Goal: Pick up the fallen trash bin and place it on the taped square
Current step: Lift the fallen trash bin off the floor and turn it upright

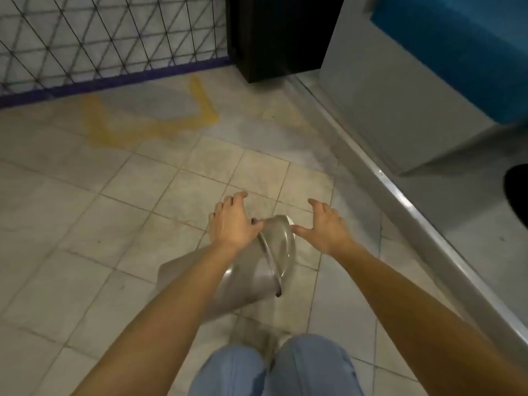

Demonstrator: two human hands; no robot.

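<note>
A grey trash bin [251, 278] with a domed lid and a thin wire handle lies on its side on the tiled floor, lid end pointing away from me. My left hand [231, 221] rests on the lid's left edge, fingers spread, thumb against the rim. My right hand [325, 227] hovers at the lid's right side, fingers apart, thumb tip near the lid; I cannot tell whether it touches. The taped square [154, 121], in worn yellow tape, lies on the floor farther ahead to the left, near the fence.
A wire mesh fence [100, 38] with a purple base closes the far left. A black cabinet [283, 35] stands ahead. A metal threshold rail [400, 201] runs diagonally on the right. My knees in blue trousers [274, 370] are at the bottom.
</note>
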